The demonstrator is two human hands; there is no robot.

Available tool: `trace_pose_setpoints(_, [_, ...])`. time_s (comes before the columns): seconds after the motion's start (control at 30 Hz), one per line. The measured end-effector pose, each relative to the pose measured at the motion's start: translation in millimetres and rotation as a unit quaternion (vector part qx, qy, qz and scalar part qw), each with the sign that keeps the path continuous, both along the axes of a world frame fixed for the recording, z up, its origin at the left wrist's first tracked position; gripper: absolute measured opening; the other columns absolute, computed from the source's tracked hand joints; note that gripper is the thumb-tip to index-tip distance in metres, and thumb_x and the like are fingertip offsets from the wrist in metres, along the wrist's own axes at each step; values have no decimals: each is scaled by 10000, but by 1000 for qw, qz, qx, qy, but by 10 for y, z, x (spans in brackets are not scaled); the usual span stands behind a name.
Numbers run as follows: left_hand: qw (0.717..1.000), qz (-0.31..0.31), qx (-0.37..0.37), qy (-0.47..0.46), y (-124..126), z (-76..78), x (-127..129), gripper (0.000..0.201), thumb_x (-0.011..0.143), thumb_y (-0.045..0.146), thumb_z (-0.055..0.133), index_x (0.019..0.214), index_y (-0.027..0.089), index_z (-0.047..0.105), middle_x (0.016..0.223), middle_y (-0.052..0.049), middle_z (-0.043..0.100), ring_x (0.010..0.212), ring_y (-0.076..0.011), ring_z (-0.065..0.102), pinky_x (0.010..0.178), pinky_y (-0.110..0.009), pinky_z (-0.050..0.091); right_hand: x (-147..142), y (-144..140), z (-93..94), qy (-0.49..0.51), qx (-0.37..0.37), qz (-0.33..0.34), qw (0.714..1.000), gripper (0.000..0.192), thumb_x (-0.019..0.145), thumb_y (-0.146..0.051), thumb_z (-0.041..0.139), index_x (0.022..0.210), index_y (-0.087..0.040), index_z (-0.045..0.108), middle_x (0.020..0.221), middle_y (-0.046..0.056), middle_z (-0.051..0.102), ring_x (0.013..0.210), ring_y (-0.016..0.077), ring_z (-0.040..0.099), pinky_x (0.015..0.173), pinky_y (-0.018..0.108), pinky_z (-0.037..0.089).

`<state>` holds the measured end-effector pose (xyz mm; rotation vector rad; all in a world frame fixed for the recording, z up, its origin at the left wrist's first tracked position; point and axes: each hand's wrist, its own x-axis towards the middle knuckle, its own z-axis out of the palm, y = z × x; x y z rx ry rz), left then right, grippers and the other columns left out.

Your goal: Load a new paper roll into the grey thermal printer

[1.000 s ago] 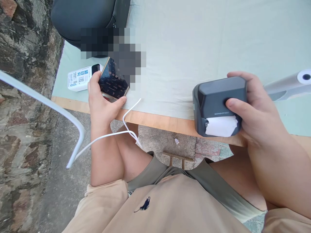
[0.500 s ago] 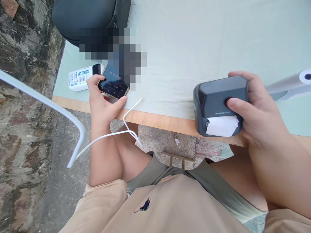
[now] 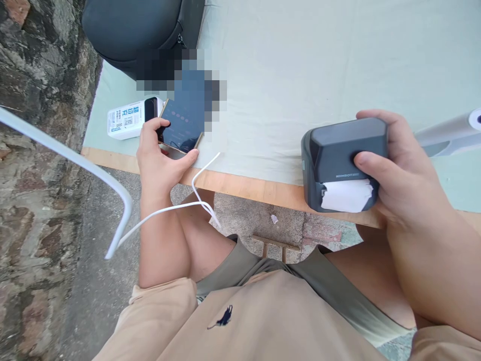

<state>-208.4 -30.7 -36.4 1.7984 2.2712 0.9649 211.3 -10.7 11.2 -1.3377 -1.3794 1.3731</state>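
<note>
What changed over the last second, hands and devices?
The left hand tipped the phone from steeply tilted to flatter, screen facing up more, thumb now resting on its left edge. Unchanged: right hand gripping the grey label printer, paper at its slot; white cable and white box in place.

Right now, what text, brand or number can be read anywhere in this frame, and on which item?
Grey printer, in the right hand: a small pale brand word, too blurred to read.
White box: large blue characters and smaller lines, too blurred to read.
Phone, in the left hand: screen marks, partly pixelated, unreadable.
Beige shirt: a small dark emblem, no words.
</note>
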Motion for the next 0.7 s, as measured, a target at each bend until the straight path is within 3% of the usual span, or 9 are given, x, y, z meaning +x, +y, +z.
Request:
trace_pose_setpoints(0.13, [1000,4,1,-8,2,5,14,723,516,280,737,1213,283,546,1273,-46,656,972,-237,620,778,-402,495,-13,-4,24,1,-3,2,1000,769,750,-729,881,1386,-390,611,1101,37,644,846,140,655,610,279,617])
trace_pose_setpoints(0.33, [999,1,-39,-7,-13,147,96,442,643,377,773,1012,326,536,1275,-82,650,1157,-336,669,846,-528,563,-26,0,46,3,-15,-19,1000,815,680,-746,924,1351,-377,643,1109,36,629,848,129,638,601,259,601])
trace_pose_setpoints(0.5, [999,21,-36,-17,-26,177,136,538,620,395,785,1066,341,489,1211,-61,660,1034,-328,689,822,-551,568,-27,0,38,-1,-6,-6,1000,749,743,-710,894,1370,-395,630,1113,40,639,850,139,652,605,277,610])
trace_pose_setpoints(0.7, [999,20,-17,-39,-53,198,194,636,635,354,791,1150,350,418,1215,-44,657,983,-287,692,801,-514,561,-35,-1,56,6,-12,-26,1000,809,648,-743,944,1322,-387,672,1116,38,633,836,124,635,592,255,605])
